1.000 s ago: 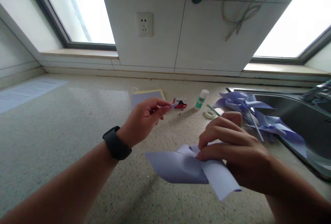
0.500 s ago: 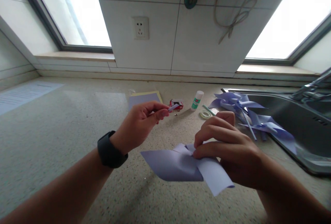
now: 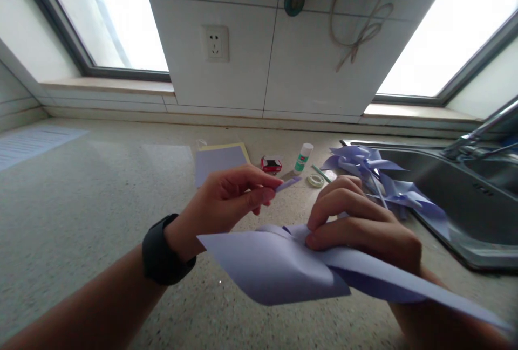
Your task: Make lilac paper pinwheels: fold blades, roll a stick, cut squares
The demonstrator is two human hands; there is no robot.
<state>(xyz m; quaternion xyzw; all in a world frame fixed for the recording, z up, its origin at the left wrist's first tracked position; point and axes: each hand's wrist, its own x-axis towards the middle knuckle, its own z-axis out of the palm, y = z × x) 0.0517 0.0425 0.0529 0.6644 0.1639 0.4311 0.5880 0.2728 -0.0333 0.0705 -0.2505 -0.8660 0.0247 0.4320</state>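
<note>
Two hands mid-assembly on a lilac paper pinwheel [image 3: 279, 263].
Right hand [image 3: 364, 226] pinching folded corners together at centre; left hand [image 3: 226, 204] gripping small lilac strip [image 3: 288, 183] at 10 o'clock. Next, probably: fastening centre without releasing. Beyond at 12: glue bottle [image 3: 302, 156], tape roll [image 3: 314, 180], finished pinwheels [image 3: 380, 177].

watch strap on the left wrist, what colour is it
Black; the watch strap shows plainly in the head view.

Home kitchen: speckled stone counter [image 3: 81, 199], steel sink [image 3: 453, 188] with tap [image 3: 477, 134] at right, tiled wall [image 3: 251, 69], socket [image 3: 215, 43].
</note>
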